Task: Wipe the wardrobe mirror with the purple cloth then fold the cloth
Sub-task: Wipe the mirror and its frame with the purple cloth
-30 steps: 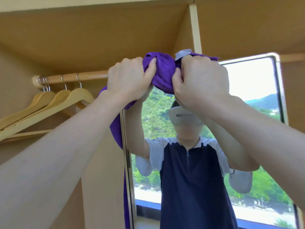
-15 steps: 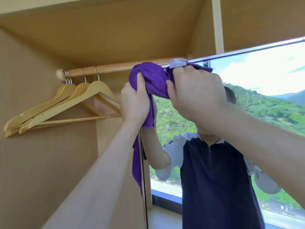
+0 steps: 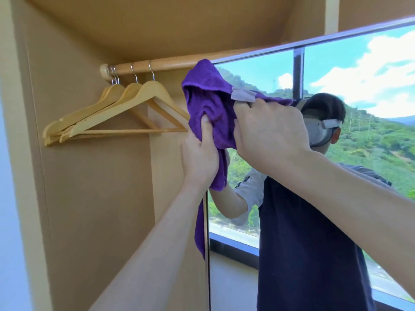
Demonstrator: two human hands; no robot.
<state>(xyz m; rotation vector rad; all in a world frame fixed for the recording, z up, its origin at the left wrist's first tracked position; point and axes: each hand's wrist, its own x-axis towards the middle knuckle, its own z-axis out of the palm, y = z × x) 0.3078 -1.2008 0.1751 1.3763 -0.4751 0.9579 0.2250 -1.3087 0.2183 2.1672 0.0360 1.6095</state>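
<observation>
hands (image 3: 235, 140) gripping purple cloth (image 3: 208, 95) — mirror (image 3: 359, 86) corner

Mirror (image 3: 336, 70) cut off right and bottom; purple cloth (image 3: 208, 97) hides its top-left corner.

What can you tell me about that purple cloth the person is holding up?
The purple cloth looks like soft, fuzzy terry. It is bunched and crumpled, not folded, with a pale tag near its top edge. The left hand and right hand both grip it at the mirror's upper left corner, and one tail hangs down along the mirror's left edge.
</observation>
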